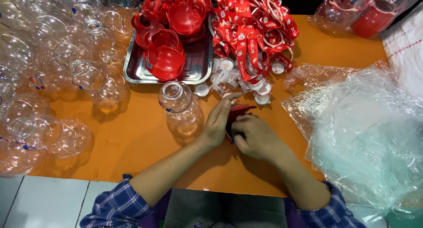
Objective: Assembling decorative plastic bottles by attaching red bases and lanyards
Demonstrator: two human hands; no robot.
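Both hands, left [219,121] & right [255,137], fingers closed on red cap [240,109] btwn them, near clear bottle [181,106].

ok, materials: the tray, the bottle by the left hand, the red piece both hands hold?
Tray: looks like polished metal, mirror-like rim. Bottle: clear glossy plastic, orange table visible through it. Red piece held by left hand and right hand: probably glossy moulded plastic; mostly hidden.

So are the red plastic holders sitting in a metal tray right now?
Yes, the red plastic holders are piled in the metal tray at the back of the orange table.
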